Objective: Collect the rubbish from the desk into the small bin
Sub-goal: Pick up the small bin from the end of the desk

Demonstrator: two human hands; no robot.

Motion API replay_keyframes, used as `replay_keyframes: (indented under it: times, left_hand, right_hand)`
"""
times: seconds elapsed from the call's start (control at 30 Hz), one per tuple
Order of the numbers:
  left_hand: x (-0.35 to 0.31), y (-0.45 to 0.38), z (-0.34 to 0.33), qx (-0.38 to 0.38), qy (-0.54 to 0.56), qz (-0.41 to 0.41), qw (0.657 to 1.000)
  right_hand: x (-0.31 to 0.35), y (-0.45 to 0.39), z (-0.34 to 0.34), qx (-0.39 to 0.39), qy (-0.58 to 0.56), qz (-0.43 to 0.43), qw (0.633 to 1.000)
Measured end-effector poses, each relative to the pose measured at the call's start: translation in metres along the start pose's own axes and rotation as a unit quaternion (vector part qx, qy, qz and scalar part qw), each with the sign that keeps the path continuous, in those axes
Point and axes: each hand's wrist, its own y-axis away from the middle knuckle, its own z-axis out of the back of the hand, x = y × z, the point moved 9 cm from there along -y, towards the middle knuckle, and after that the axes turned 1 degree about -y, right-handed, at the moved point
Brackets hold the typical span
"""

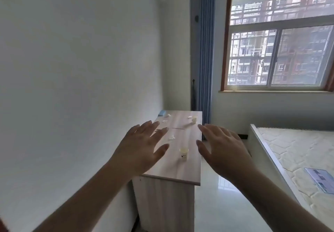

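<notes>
While empty, both hands (139,148) above desk (173,175).

One head-worn wide-angle view looks forward and slightly down along the desk (178,161) from its near end, standing close; the desk runs away toward the window (278,38) wall beyond.

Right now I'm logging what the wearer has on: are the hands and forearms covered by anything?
No. The left hand and right hand are bare, with no gloves, rings or watch visible. Both forearms are bare down to the frame's edge; no sleeve shows.
</notes>
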Motion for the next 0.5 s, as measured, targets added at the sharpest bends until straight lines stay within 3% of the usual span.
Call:
replay_keyframes:
  times: [0.5]
  left_hand:
    - [0.176, -0.026, -0.119, 0.017, -0.005, 0.115, 0.993]
  right_hand:
    - [0.092, -0.123, -0.134, 0.036, -0.055, 0.071, 0.995]
